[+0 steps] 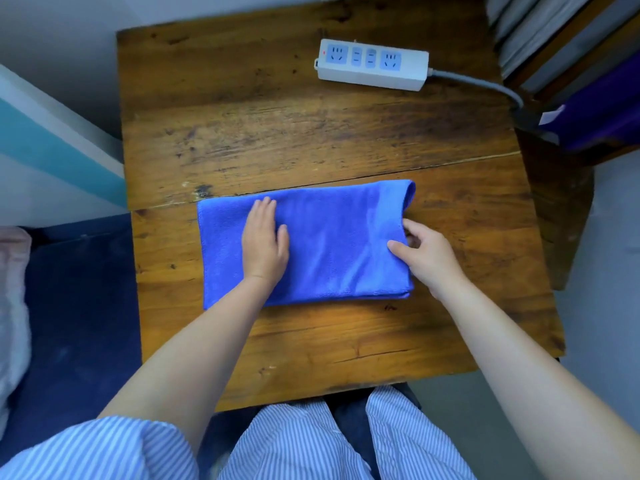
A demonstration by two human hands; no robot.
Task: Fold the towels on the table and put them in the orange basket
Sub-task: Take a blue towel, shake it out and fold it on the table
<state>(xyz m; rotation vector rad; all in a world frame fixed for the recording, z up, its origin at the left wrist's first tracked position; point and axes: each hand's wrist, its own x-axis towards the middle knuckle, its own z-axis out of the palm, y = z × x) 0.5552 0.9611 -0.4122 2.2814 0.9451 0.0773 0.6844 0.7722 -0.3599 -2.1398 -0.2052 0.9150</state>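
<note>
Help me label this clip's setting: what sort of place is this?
Probably a home room, perhaps a bedroom: a worn wooden table with a power strip, and what may be bedding at left.

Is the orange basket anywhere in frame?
No: the view shows only the blue towel and a white power strip on the wooden table.

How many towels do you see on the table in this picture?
1. A blue towel, already folded, lies on the near half of the wooden table. The left hand rests flat on it; the right hand pinches its right edge. No other towel is in view; more may lie outside it.
</note>
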